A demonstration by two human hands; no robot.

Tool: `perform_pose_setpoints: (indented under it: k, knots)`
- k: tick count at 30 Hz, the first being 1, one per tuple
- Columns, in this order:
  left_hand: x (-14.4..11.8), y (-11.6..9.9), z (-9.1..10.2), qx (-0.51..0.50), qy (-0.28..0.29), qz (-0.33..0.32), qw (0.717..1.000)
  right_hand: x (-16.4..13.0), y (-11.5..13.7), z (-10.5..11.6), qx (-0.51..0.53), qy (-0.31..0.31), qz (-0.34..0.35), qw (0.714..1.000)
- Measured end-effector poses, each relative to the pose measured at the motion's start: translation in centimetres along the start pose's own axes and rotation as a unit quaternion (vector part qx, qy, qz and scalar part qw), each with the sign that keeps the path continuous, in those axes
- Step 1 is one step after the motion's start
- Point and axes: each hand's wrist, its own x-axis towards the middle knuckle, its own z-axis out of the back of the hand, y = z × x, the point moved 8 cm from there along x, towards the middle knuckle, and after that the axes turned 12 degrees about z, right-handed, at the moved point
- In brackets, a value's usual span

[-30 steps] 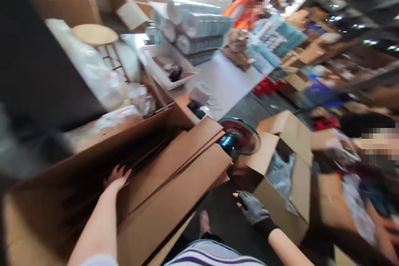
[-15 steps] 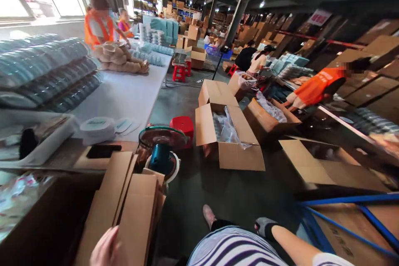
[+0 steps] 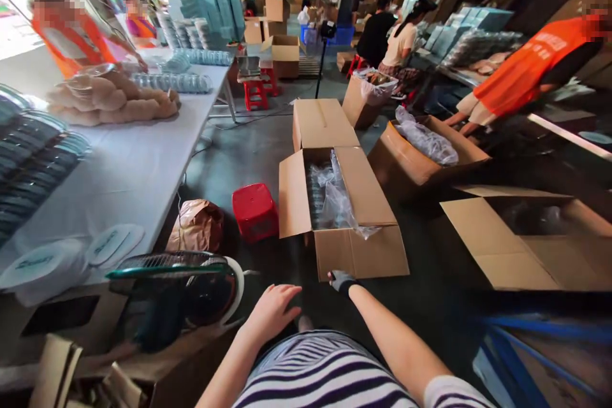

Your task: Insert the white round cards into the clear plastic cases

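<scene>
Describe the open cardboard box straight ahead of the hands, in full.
The cardboard box is plain brown and looks like corrugated card. Its top is open, with left, right and near flaps folded outward. Crumpled clear plastic lies inside over ribbed contents and spills over the near edge. It sits at a slant to the view. The gloved right hand is at the near flap; whether they touch is unclear.

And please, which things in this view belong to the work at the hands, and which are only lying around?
Probably in the work:
open carton, nearest the gloved right hand, contact unclear
clear plastic in it

Apparently just lying around:
red stool
fan
brown bag
</scene>
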Motion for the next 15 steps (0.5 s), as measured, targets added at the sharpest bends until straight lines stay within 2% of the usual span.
perform_pose_setpoints:
  k: [2, 5, 8, 11, 13, 15]
  knots:
    - [4.0, -0.7, 1.7, -0.019, 0.003, -0.015, 1.000, 3.5, -0.1, 2.3, 0.039, -0.009, -0.024, 0.999]
    - [11.7, 0.6, 3.3, -0.119, 0.002, 0.013, 0.993, 8.4, -1.0, 6.3, 0.083, -0.053, -0.053, 0.994]
    - [21.0, 3.8, 3.1, -0.191, 0.000, 0.084, 0.978, 13.1, -2.9, 10.7, 0.114, -0.100, -0.069, 0.986]
    - [30.6, 7.3, 3.0, -0.197, -0.004, 0.160, 0.967, 17.4, -5.6, 14.8, 0.126, -0.142, -0.095, 0.977]
    - [36.8, 9.6, 3.8, -0.196, -0.002, 0.213, 0.957, 20.4, -7.4, 16.6, 0.125, -0.154, -0.124, 0.972]
    - [42.7, 11.8, 5.0, -0.194, 0.007, 0.255, 0.947, 23.6, -8.8, 17.5, 0.120, -0.147, -0.153, 0.970]
